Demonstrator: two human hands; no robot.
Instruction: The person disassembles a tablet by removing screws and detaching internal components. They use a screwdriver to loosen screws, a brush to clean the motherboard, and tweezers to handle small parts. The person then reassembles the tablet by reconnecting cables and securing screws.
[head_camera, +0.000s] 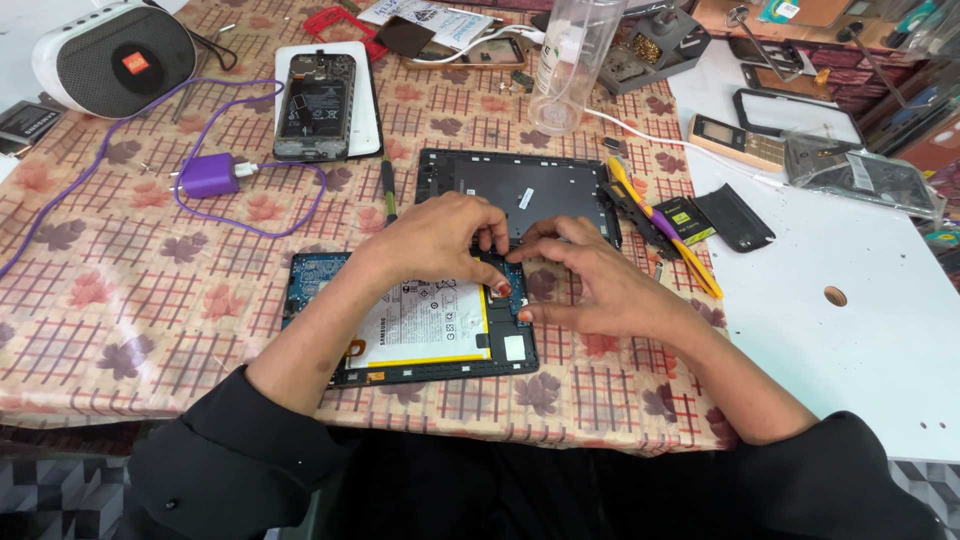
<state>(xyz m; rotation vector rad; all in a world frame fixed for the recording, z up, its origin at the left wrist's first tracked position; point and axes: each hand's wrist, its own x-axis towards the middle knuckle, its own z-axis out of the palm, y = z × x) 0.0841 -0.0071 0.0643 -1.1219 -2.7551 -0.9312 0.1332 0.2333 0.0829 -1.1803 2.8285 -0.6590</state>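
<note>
Cluttered repair worktop (150, 290) with a flower-and-check patterned cloth, bits and tools everywhere. Right in front sits an opened black tablet (400, 372) lying face down, its big white battery and blue circuit board exposed. Both hands are working the board's right end: the left hand (435, 238) has fingertips pinched down on a small part there, and the right hand (590, 280) presses in beside it, fingers nearly touching the other's. Can't tell exactly what tiny piece they're gripping, it's hidden under the fingers. My worry: bare fingertips pushing that close to the battery could slip and tear a thin flex or dent the cell. Also the removed black back cover (520, 190) lies just behind the hands, and the yellow-handled tweezers (665, 225) sit near the right wrist, so a careless elbow shift could knock either one off toward the white board (850, 350).
</note>
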